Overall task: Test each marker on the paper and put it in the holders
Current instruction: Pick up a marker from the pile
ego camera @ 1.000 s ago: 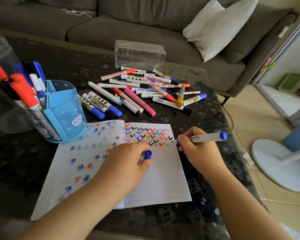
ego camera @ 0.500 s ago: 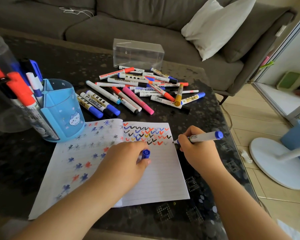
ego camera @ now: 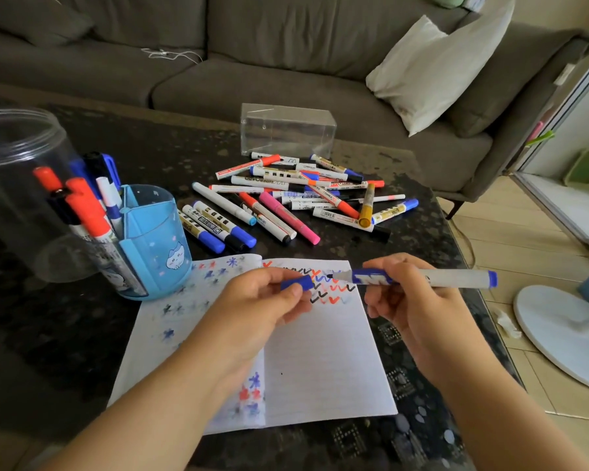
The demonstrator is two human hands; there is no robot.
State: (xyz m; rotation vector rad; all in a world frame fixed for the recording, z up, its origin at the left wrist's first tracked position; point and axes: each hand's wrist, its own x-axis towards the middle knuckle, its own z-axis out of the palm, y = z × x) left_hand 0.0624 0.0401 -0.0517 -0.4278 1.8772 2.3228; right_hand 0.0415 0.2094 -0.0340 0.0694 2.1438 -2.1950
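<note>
Just above the notebook (ego camera: 323, 362), both hands are raised with the blue marker (ego camera: 422, 277) between them. The right hand (ego camera: 419, 300) grips the marker by its barrel, fingers curled round the middle, so that the tip juts out to the left of the grip and the blue tail end sticks out well to the right, past the table's (ego camera: 82, 334) right edge. The marker lies nearly level. The left hand (ego camera: 262, 304) pinches the blue cap (ego camera: 297, 283) between thumb and fingertips, the cap's open end facing the tip; cap and tip are near each other but apart. Below them the notebook lies open near the table's front edge, its right page carrying rows of red, blue and black ticks at the top, its left page scattered with blue and red stars. A blue holder (ego camera: 157, 246) stands at the notebook's far left corner, with markers upright in its left compartment, and a clear jar (ego camera: 17, 185) stands just beside it at the table's left edge. A heap of loose markers (ego camera: 303, 198) lies past the notebook toward the far edge, with a clear box (ego camera: 288, 130) behind it. A grey sofa (ego camera: 252, 62) with a white cushion (ego camera: 436, 69) stands beyond the table.
</note>
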